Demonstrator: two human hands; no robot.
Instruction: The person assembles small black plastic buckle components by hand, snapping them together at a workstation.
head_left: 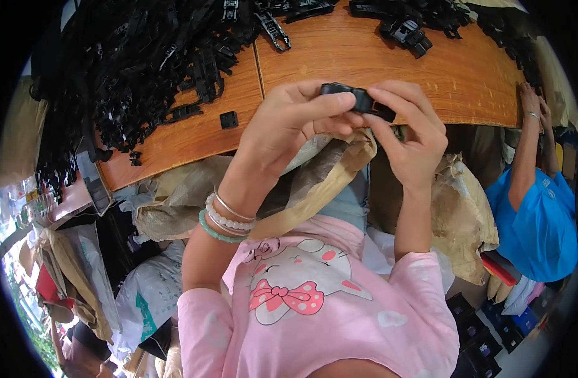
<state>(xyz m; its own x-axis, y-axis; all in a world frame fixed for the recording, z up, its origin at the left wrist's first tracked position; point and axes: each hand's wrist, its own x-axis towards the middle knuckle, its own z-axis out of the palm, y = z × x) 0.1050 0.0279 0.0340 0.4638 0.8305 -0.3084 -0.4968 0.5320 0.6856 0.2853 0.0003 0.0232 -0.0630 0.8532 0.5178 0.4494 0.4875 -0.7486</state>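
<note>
Over the table's near edge, both hands meet on a small black plastic part [363, 101]. My left hand [295, 113] grips its left end, the thumb laid across the front and the fingers curled behind. From the other side my right hand [412, 129] pinches the right end between thumb and fingertips. A thinner black piece sticks out at that end; whether it is separate from the rest I cannot tell. A small square black piece [228, 120] lies alone on the wood, left of my left hand.
A large heap of black plastic parts [144, 69] covers the left of the wooden table [320, 53]; more parts [405, 34] lie along the far side. Woven sacks [462, 214] hang below the edge. At the right, a person in blue [534, 217] rests their hands at the table.
</note>
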